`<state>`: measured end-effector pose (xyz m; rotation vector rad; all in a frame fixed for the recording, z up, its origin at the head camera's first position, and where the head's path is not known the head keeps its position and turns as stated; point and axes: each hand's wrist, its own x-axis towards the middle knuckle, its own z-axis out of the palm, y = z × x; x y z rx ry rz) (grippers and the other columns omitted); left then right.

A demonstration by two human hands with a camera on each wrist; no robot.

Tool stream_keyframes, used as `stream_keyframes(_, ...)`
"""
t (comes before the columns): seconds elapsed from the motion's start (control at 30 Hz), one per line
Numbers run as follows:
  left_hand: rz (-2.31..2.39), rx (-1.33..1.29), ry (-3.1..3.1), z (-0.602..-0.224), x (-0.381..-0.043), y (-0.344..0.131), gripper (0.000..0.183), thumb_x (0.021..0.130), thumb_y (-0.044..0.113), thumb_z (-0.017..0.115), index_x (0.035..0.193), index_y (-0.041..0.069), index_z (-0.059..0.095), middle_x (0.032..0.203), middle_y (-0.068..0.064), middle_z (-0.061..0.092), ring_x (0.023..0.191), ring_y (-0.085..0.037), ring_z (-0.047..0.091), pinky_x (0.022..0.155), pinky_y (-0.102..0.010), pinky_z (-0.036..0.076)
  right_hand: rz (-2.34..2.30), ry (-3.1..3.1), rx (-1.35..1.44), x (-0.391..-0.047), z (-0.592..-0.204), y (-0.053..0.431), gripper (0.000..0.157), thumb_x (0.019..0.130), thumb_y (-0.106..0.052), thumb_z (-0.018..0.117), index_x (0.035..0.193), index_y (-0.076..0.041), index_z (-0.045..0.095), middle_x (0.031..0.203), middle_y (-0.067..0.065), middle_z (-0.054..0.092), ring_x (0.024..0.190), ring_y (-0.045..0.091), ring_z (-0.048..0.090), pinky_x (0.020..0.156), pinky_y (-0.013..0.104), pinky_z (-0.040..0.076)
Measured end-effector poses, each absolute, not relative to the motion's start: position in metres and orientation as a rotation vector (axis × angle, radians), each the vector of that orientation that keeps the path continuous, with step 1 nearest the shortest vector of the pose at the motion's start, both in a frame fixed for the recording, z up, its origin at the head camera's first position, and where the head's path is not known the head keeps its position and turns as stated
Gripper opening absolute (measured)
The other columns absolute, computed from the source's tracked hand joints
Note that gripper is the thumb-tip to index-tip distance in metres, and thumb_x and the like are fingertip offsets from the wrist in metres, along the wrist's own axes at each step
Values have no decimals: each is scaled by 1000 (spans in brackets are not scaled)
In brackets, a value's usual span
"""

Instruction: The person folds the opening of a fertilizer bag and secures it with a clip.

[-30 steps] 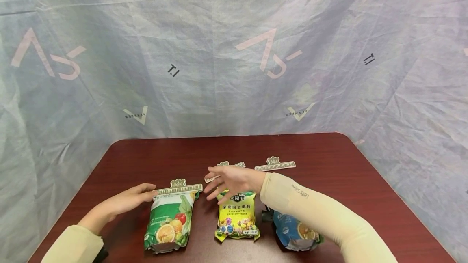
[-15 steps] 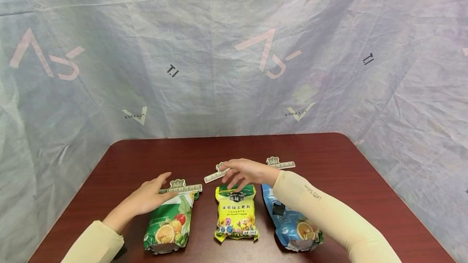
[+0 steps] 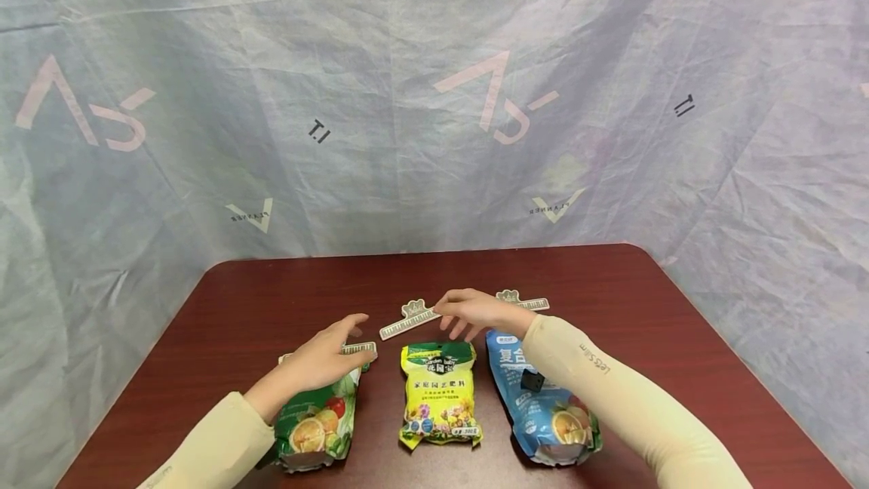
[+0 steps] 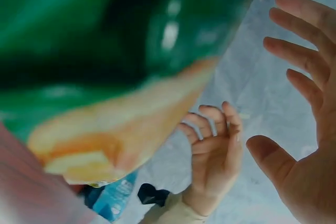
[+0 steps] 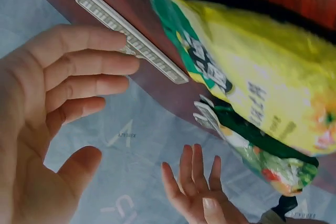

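My left hand (image 3: 322, 358) is spread over the top of a green bag (image 3: 314, 421) printed with fruit, holding nothing. A clip (image 3: 357, 349) with a piano-key pattern sits along that bag's top edge, partly hidden by the fingers. My right hand (image 3: 480, 310) hovers with loosely bent fingers near the right end of a second piano-key clip (image 3: 409, 320), which lies on the table. Below it stands a yellow fertilizer bag (image 3: 440, 395) with a green top. In the right wrist view the thumb and fingers (image 5: 89, 64) stand apart, with the clip beyond them.
A blue bag (image 3: 543, 406) lies at the right, partly covered by the right sleeve (image 3: 611, 383). Behind the right wrist, a third piano-key clip (image 3: 532, 304) rests on the dark red table (image 3: 305, 285). Grey cloth (image 3: 407, 134) hangs around the table.
My left hand has moved right across the green bag's top and its clip. My right hand has shifted right, uncovering the middle clip and the yellow bag's top.
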<state>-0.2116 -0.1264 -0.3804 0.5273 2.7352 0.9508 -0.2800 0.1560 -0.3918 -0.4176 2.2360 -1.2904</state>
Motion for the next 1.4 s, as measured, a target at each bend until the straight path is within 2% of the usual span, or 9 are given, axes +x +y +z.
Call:
stream_keyframes(0.1,909,547,2740,-381,-212,-118,71,85,46,60,140,11,33,128,-13,48,111,-31,51,85,-52,41,-1207,2303,-431,-282,-393,160,36,95,-29,49,120,-4,52,101,14,60,86,31,62,71,44,50)
stream_keyframes(0.27,744,615,2771,-381,-217,-103,67,85,47,60,139,14,36,131,-12,47,120,-33,43,91,-57,34,-1040,2420,-469,-282,-393,163,29,94,-29,51,114,-9,55,100,13,60,86,29,61,70,44,50)
stream_keyframes(0.37,661,645,2769,-379,-219,-95,65,85,45,59,138,15,37,133,-12,44,123,-34,39,92,-56,34,-950,2484,-504,-280,-393,162,27,93,-29,53,112,-11,56,97,10,60,85,29,60,68,46,48)
stream_keyframes(0.47,592,652,2760,-377,-221,-87,65,85,45,59,138,15,37,135,-12,42,124,-35,38,92,-55,35,-862,2536,-533,-278,-394,161,27,92,-28,54,113,-11,57,98,6,60,84,27,60,67,42,48)
stream_keyframes(0.6,512,664,2743,-374,-225,-76,66,85,44,59,138,13,37,136,-14,41,125,-36,37,92,-54,36,-755,2597,-578,-278,-395,161,27,91,-28,57,113,-13,59,106,3,60,91,21,59,73,37,47)
stream_keyframes(0.77,426,695,2716,-372,-229,-64,66,86,43,59,139,11,37,137,-15,39,125,-36,37,93,-54,35,-683,2624,-619,-278,-397,160,28,90,-26,59,113,-10,58,107,4,60,99,21,57,79,38,46)
stream_keyframes(0.9,388,688,2719,-372,-234,-55,66,85,43,60,139,12,37,137,-15,39,125,-36,37,92,-53,36,-634,2635,-668,-278,-398,158,31,88,-22,62,114,-5,58,101,4,61,93,21,58,76,37,47)
stream_keyframes(1.23,337,725,2699,-379,-251,-44,66,84,39,63,137,7,40,138,-15,40,124,-31,40,94,-48,37,-538,2675,-748,-275,-395,154,33,83,-19,67,111,-3,59,86,3,61,78,17,57,67,34,47)
stream_keyframes(1.4,291,713,2696,-384,-258,-41,61,83,39,65,133,9,45,134,-16,41,121,-35,40,90,-48,39,-514,2660,-723,-276,-398,153,39,81,-22,70,114,-4,58,84,1,60,74,14,56,65,33,46)
